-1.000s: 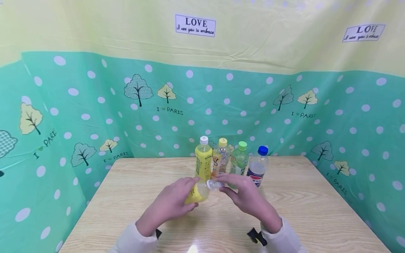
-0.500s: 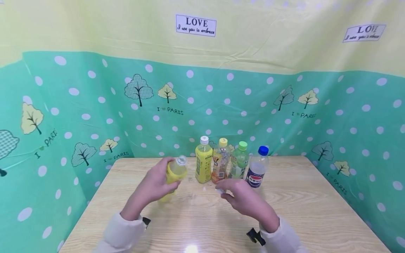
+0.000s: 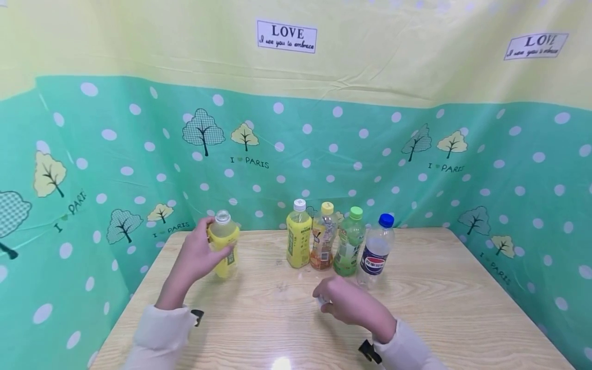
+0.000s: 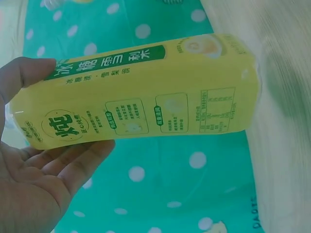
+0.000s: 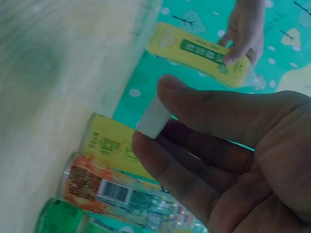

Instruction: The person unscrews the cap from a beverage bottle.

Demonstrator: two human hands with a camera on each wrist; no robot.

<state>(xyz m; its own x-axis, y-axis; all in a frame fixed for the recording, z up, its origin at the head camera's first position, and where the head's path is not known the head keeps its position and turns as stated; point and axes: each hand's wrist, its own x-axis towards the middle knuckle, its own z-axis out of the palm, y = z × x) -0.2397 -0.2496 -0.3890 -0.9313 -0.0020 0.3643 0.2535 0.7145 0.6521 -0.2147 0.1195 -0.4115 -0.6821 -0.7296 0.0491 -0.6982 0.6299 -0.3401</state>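
My left hand (image 3: 199, 253) grips an uncapped bottle with a yellow label (image 3: 224, 246), upright at the left of the table; its thumb and fingers wrap the upper part. In the left wrist view the label of this yellow bottle (image 4: 141, 97) fills the middle, and its base is close to or on the table. My right hand (image 3: 349, 303) pinches a white bottle cap (image 5: 155, 118) between thumb and fingers, low over the table in front of the other bottles. Most of that cap is hidden in the head view.
A row of capped bottles stands at the back: a yellow one (image 3: 298, 236), an orange-labelled one (image 3: 322, 241), a green one (image 3: 349, 244) and a blue-capped one (image 3: 375, 252). A patterned curtain (image 3: 259, 190) hangs behind the wooden table (image 3: 277, 329).
The left hand has carried the yellow bottle leftward from the middle and turned it upright. The right hand, with the cap pinched, has come away from the bottle's mouth and down towards me.
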